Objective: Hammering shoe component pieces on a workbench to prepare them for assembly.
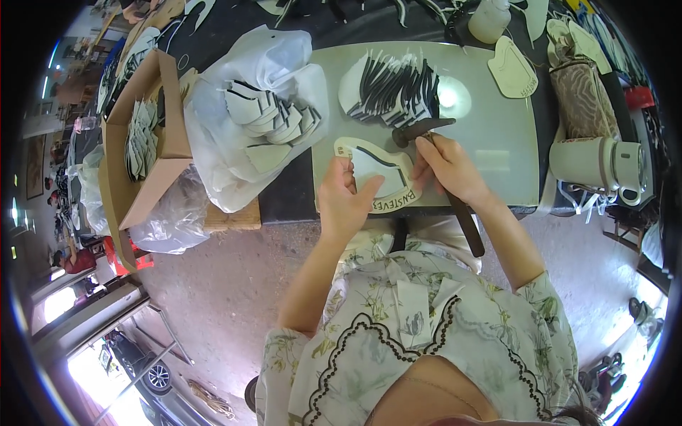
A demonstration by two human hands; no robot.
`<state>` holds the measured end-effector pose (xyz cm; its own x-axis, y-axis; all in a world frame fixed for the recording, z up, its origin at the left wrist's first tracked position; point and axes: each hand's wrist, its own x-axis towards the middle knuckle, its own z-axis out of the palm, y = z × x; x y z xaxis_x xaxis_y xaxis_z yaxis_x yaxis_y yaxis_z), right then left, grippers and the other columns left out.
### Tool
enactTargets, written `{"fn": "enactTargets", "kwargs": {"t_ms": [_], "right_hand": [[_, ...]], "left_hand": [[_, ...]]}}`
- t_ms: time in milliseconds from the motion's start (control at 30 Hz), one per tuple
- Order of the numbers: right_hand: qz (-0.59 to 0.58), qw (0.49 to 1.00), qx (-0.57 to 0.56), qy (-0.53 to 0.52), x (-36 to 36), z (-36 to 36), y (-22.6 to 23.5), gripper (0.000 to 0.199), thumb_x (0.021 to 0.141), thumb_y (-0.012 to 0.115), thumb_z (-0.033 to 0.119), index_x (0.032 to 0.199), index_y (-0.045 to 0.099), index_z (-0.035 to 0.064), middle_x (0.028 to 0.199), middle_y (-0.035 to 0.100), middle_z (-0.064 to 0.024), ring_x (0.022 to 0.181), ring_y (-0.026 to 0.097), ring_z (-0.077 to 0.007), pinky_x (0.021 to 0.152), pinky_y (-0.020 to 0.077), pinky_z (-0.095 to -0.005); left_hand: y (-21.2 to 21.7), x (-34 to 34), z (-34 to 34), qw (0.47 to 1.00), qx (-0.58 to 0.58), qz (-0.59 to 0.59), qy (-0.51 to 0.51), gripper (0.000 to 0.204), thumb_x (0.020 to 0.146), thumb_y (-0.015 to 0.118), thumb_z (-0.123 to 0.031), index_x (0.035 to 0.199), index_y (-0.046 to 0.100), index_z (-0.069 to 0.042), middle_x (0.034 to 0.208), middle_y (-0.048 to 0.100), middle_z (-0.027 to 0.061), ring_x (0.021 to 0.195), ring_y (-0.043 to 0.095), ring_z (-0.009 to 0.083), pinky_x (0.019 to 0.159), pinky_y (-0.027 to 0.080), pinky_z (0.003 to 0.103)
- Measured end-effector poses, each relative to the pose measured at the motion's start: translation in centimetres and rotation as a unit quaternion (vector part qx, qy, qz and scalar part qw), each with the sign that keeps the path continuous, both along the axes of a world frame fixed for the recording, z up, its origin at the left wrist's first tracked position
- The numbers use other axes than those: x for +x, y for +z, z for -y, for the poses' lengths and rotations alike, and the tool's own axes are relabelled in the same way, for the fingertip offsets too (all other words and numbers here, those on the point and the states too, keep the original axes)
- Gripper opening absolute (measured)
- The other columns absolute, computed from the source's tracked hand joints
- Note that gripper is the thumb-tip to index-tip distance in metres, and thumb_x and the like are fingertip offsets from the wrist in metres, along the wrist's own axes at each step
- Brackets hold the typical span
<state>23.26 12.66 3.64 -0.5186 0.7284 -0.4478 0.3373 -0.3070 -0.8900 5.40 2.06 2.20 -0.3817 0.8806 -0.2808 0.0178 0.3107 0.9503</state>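
Note:
A cream, curved template [393, 204] with an open middle and handwriting on its rim lies near the table's front edge. Inside its opening is a white piece [364, 167] with a dark strip along its upper edge. My left hand [344, 202] grips the template's left side, fingers curled at the rim and thumb across its lower part. My right hand [455, 169] is closed around a hammer [465, 226]. The dark hammer head points away from me, and the handle hangs toward my lap. The right fingertips are beside the template's right edge; whether they touch it I cannot tell.
A fanned stack of black-and-white pieces [398, 85] lies on the pale board [497, 174]. Another cream template [513, 67] is at its far right. On the left are a plastic bag [266, 53] with cut pieces and a cardboard box [167, 106]. A cream tumbler [586, 162] stands right.

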Motion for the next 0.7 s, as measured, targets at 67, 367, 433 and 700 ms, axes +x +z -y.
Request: {"fn": "enactTargets", "kwargs": {"t_ms": [67, 367, 433, 700], "right_hand": [[0.006, 1.000, -0.001, -0.002, -0.1, 0.1, 0.0, 0.038, 0.104, 0.043, 0.032, 0.087, 0.052, -0.0001, 0.074, 0.066, -0.0094, 0.058, 0.068, -0.0148, 0.037, 0.0393, -0.0227], [0.027, 0.999, 0.025, 0.008, -0.1, 0.3, 0.1, 0.037, 0.103, 0.044, 0.032, 0.091, 0.055, -0.0016, 0.074, 0.067, -0.0088, 0.058, 0.067, -0.0141, 0.039, 0.0413, -0.0238], [0.031, 0.999, 0.031, 0.010, -0.2, 0.4, 0.6, 0.037, 0.103, 0.044, 0.032, 0.093, 0.056, -0.0020, 0.074, 0.067, -0.0087, 0.059, 0.068, -0.0139, 0.040, 0.0414, -0.0234], [0.029, 0.983, 0.166, 0.074, -1.3, 1.9, -0.2, 0.028, 0.100, 0.050, 0.020, 0.097, 0.056, -0.0066, 0.072, 0.068, -0.0131, 0.059, 0.068, -0.0219, 0.057, 0.0530, -0.0339]], "left_hand": [[-0.6, -0.1, 0.4, 1.000, -0.003, -0.011, -0.007, 0.032, 0.079, 0.075, -0.004, 0.096, 0.048, 0.002, 0.074, 0.066, 0.0083, 0.052, 0.055, 0.0063, 0.044, 0.042, 0.023], [-1.3, 0.7, 1.1, 0.997, -0.001, -0.082, 0.008, 0.030, 0.077, 0.075, -0.006, 0.091, 0.049, 0.000, 0.063, 0.056, 0.0038, 0.050, 0.042, 0.0054, 0.046, 0.035, 0.025], [-1.0, 1.0, 1.0, 0.996, -0.003, -0.083, 0.017, 0.030, 0.077, 0.075, -0.007, 0.090, 0.050, -0.001, 0.062, 0.055, 0.0035, 0.050, 0.040, 0.0061, 0.047, 0.035, 0.025], [0.7, -0.5, 0.4, 0.939, -0.036, -0.324, -0.112, 0.028, 0.079, 0.076, -0.016, 0.088, 0.055, 0.000, 0.060, 0.057, 0.0033, 0.052, 0.048, 0.0074, 0.049, 0.041, 0.027]]}}
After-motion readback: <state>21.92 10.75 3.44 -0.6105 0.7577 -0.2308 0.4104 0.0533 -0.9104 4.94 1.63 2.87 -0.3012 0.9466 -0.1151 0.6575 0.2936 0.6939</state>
